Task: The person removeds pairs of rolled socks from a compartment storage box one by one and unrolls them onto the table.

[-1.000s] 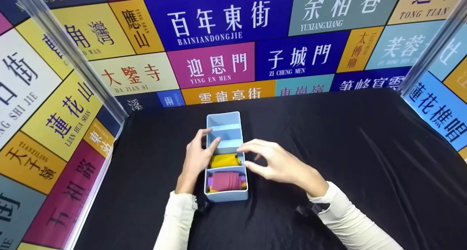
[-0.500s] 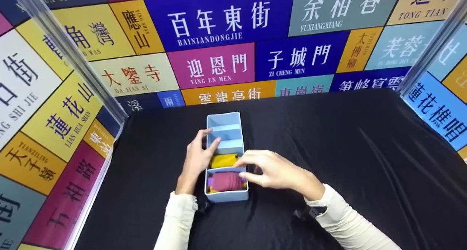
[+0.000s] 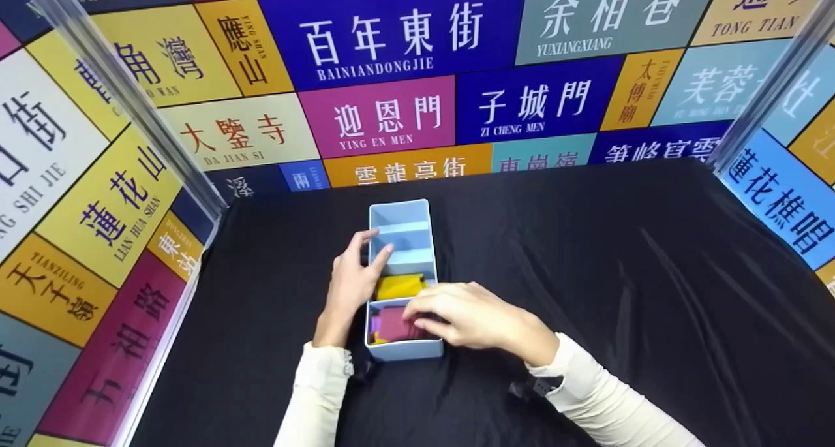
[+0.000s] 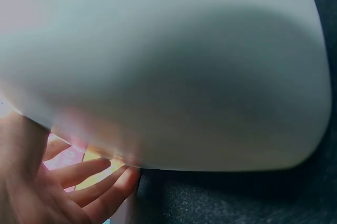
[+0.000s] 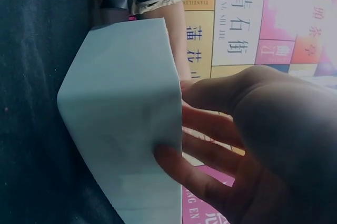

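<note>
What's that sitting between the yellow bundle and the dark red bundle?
A pale blue wall stands between the yellow bundle and the dark red bundle; the head view shows it.

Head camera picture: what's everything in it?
Box: one, light blue, on tablecloth
Tablecloth: one, black, under box
Yellow cloth: one, yellow, second-nearest compartment
Maroon cloth: one, maroon, nearest compartment
Other pieces: count unclear, purple and yellow, beside maroon cloth
Sign panels: many, multicoloured, walls
Posts: two, silvery, wall corners
Wrist devices: two, black, near cuffs
Sleeves: two, cream, forearms
Left hand: one, bare, box's left rim
Right hand: one, bare, over nearest compartment
</note>
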Tool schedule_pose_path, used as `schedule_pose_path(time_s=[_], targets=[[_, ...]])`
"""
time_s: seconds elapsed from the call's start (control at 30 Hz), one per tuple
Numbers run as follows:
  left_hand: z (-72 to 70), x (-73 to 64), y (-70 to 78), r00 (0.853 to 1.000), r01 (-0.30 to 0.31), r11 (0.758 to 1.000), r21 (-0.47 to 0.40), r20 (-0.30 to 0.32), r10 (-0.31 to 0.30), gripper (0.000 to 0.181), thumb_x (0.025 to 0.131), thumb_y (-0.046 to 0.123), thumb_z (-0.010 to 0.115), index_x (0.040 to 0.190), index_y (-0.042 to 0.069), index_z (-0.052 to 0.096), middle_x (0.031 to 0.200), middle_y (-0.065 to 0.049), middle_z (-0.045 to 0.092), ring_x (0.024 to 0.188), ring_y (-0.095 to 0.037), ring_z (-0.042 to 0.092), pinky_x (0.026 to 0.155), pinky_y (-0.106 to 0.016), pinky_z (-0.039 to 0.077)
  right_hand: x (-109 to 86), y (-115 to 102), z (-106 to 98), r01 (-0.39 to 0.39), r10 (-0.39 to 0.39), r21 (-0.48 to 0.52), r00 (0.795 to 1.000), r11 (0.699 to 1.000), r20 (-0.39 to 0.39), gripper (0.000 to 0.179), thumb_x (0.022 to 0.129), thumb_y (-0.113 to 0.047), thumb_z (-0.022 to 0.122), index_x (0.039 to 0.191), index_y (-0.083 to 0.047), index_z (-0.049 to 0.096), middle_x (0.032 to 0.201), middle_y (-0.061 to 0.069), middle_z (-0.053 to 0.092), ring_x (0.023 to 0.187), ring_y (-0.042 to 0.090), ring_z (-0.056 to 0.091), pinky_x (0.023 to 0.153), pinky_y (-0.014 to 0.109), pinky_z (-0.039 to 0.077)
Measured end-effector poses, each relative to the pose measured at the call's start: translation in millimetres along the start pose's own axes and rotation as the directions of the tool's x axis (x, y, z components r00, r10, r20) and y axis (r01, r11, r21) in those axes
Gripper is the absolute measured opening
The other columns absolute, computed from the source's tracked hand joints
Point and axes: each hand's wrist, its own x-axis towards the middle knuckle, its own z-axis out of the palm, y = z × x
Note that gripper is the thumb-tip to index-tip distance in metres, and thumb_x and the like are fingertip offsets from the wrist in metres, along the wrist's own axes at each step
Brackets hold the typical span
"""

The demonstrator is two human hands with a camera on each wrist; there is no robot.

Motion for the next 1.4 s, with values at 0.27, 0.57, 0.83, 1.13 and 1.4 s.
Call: schedule_pose_path(time_s=[0.27, 0.57, 0.83, 1.13, 1.4], targets=[[-0.9, -1.2, 1.7, 1.000, 0.004, 1.000, 0.012, -0.002, -0.004, 0.060, 0.098, 0.063, 0.071, 0.148, 0.032, 0.063, 0.142, -0.005, 0.073, 0.135, -0.029, 0.067, 0.113, -0.054, 0.051, 6.7, -4, 1, -0.029, 0.028, -0.072, 1.000, 0.997, -0.008, 0.019, 0.104, -0.030, 0.073, 0.122, -0.026, 0.079, 0.112, -0.010, 0.082, 0.099, 0.010, 0.077, 0.077, 0.036, 0.063], [0.1, -2.5, 2.7, 1.000, 0.025, 1.000, -0.003, 0.017, -0.025, 0.061, 0.098, 0.063, 0.071, 0.150, 0.032, 0.061, 0.145, -0.008, 0.071, 0.137, -0.033, 0.066, 0.113, -0.058, 0.051, 11.8, -5, 0, -0.074, 0.078, -0.082, 0.996, 0.994, 0.053, 0.027, 0.100, -0.037, 0.078, 0.124, -0.024, 0.080, 0.108, -0.006, 0.083, 0.087, 0.014, 0.076, 0.069, 0.038, 0.061], [-0.6, -2.1, 3.8, 1.000, 0.019, 1.000, -0.014, 0.010, -0.018, 0.060, 0.099, 0.058, 0.073, 0.150, 0.029, 0.061, 0.141, -0.008, 0.074, 0.134, -0.035, 0.068, 0.110, -0.058, 0.052, 17.4, -4, -5, -0.101, 0.113, -0.080, 0.980, 0.992, 0.164, 0.037, 0.096, -0.040, 0.083, 0.131, -0.026, 0.077, 0.108, -0.002, 0.081, 0.086, 0.018, 0.073, 0.069, 0.039, 0.058], [-1.5, -1.5, 3.3, 1.000, 0.018, 1.000, -0.021, 0.011, -0.018, 0.059, 0.100, 0.055, 0.074, 0.150, 0.028, 0.059, 0.141, -0.006, 0.074, 0.126, -0.030, 0.071, 0.108, -0.054, 0.054, 25.1, -4, -3, -0.098, 0.121, -0.116, 0.972, 0.988, 0.203, 0.046, 0.090, -0.040, 0.089, 0.133, -0.028, 0.076, 0.105, -0.002, 0.081, 0.081, 0.018, 0.070, 0.064, 0.039, 0.055], [-1.0, -1.9, 3.8, 1.000, 0.012, 0.999, -0.041, 0.015, -0.011, 0.056, 0.101, 0.052, 0.074, 0.148, 0.026, 0.059, 0.141, -0.010, 0.073, 0.118, -0.030, 0.074, 0.105, -0.051, 0.057, 25.9, -3, 0, -0.114, 0.135, -0.107, 0.966, 0.988, 0.221, 0.046, 0.090, -0.039, 0.089, 0.134, -0.029, 0.077, 0.104, -0.003, 0.081, 0.077, 0.016, 0.066, 0.064, 0.037, 0.054]])
